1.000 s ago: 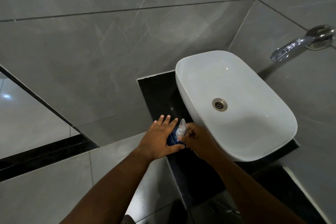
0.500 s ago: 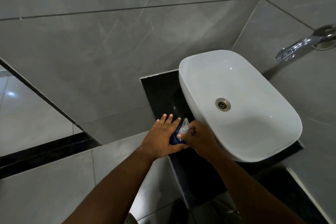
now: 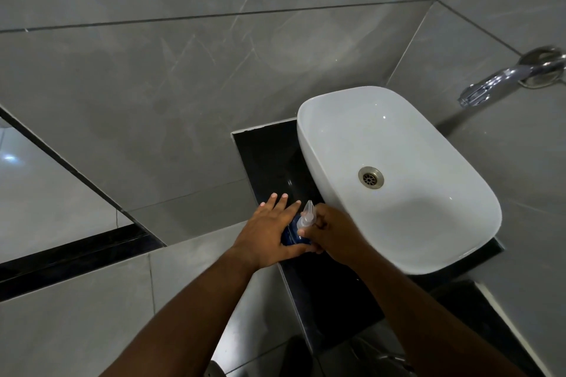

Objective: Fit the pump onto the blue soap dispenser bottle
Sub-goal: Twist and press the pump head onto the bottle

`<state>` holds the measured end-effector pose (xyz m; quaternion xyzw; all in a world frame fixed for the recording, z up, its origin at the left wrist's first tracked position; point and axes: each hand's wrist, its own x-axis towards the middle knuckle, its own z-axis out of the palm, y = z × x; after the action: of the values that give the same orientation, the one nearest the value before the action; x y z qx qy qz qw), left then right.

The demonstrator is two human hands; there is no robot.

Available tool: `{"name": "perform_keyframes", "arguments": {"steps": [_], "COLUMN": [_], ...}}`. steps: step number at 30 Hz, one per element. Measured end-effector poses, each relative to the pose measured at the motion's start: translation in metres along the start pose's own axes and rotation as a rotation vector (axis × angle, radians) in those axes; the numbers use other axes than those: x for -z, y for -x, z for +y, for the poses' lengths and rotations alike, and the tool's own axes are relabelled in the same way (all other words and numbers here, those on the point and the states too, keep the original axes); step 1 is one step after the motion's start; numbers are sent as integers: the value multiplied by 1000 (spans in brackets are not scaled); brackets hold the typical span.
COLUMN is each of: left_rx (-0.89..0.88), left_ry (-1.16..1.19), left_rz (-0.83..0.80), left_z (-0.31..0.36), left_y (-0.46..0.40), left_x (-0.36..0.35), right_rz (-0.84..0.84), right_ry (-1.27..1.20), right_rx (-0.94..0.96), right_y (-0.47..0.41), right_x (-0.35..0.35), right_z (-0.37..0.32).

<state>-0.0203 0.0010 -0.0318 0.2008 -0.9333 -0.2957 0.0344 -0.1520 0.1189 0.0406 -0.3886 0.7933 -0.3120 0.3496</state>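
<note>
- Blue soap bottle (image 3: 291,234) sits between both hands, on black counter (image 3: 269,156).
- Left hand (image 3: 266,236) wraps bottle's side, fingers extended, thumb under.
- Right hand (image 3: 333,239) closed around clear pump (image 3: 306,217) at bottle neck; nozzle sticks up past the fingers.
- White basin (image 3: 321,119) just right of right hand; chrome tap (image 3: 502,79) well beyond.

Just right of my grip sits a white vessel basin (image 3: 398,174), its round metal drain (image 3: 371,177) off-centre in the bowl. It rests on a glossy black surface (image 3: 269,156) that runs out beyond my grip. A chrome tap (image 3: 502,78) juts from the grey tiled wall (image 3: 153,86) far right and above. Left of me, a dark strip (image 3: 70,251) crosses the tiles.
</note>
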Motion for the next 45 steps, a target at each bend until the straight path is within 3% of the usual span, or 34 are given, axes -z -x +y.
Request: {"name": "perform_keyframes", "arguments": {"steps": [9,26,37,45], "left_rx": [-21,-52,-73,-73], "left_ry": [9,15,-63,-65], "left_rz": [14,-4,-35,-31], "left_z": [-3,-4,-3,-3], "left_y": [-1,-2,-4,-5], "left_x": [-2,3,10,11], "right_rz": [-112,2,-124,29], "right_ry": [1,127,68,233], "right_rx": [6,91,69,171], "right_y": [3,-1,-11,-5], "right_x": [8,0,4,0], "right_z": [-4,2,9,3]}}
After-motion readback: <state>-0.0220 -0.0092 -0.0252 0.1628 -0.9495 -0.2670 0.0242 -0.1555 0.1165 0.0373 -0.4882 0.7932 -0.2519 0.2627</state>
